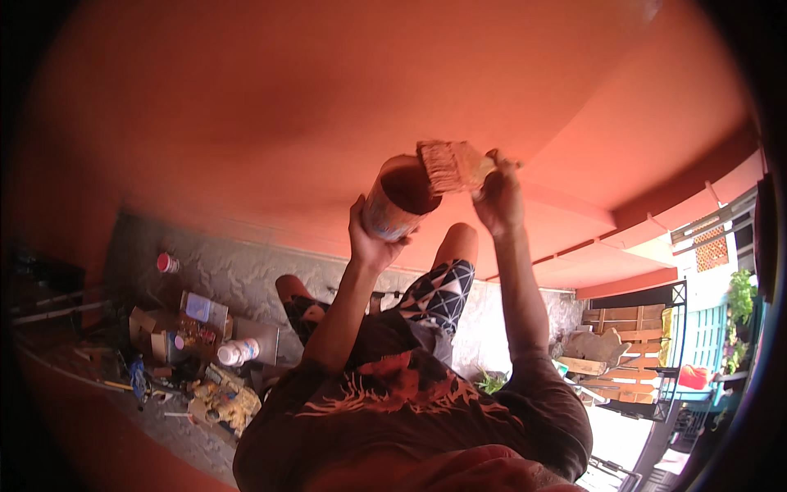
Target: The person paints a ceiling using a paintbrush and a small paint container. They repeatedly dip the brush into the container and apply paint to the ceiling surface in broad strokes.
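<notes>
My left hand is wrapped round the lower part of a paint can, tilted so that its dark opening shows. Reddish-orange paint coats the can's inside. In my right hand is the handle of a wide paintbrush. Its bristles are thick with reddish-orange paint and sit at the can's right rim; whether they touch it I cannot tell. Behind both hands stretches a wall of the same reddish-orange colour.
On the grey floor at the left are a small red-and-white tub, a cardboard box, a white plastic container and scattered clutter. To the right stand wooden planks, a metal frame and a teal fence with plants.
</notes>
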`<state>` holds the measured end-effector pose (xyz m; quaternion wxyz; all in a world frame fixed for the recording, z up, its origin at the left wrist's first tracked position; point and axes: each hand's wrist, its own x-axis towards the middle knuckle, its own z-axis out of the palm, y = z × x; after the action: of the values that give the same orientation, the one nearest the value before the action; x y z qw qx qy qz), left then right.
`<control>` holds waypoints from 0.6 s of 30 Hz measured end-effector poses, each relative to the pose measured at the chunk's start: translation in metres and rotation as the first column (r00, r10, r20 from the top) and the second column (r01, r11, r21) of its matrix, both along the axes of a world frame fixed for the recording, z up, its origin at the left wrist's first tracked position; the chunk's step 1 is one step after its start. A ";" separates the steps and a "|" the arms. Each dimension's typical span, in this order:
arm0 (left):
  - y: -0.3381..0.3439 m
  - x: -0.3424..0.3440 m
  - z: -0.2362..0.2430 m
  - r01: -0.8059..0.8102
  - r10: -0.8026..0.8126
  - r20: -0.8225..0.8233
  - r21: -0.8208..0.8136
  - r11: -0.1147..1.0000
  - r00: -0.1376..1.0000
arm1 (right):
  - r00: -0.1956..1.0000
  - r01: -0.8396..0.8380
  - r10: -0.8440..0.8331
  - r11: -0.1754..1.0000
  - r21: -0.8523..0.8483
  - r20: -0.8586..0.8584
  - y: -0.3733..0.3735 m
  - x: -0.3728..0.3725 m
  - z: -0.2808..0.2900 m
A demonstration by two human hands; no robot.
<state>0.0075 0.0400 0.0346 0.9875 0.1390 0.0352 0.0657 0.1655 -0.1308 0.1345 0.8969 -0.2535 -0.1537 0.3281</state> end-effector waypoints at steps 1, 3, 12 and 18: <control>0.002 0.001 0.002 -0.021 0.021 -0.051 -0.005 1.000 0.998 | 0.999 0.013 -0.013 1.000 -0.003 -0.039 0.009 -0.007 -0.003; 0.007 0.006 -0.003 -0.010 0.009 -0.009 -0.007 1.000 1.000 | 0.986 -0.024 0.036 0.997 0.078 -0.160 0.019 -0.010 -0.019; 0.005 0.040 0.010 0.054 -0.055 -0.026 -0.044 0.998 0.998 | 0.970 0.038 0.027 0.965 0.260 -0.242 0.014 0.001 -0.051; 0.002 0.062 0.012 0.092 -0.093 -0.032 -0.027 0.995 0.995 | 0.964 0.092 -0.026 0.966 0.242 -0.263 0.012 0.005 -0.052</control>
<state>0.0697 0.0419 0.0466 0.9904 0.1289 0.0461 0.0170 0.1707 -0.1193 0.0825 0.9437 -0.0972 -0.0687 0.3088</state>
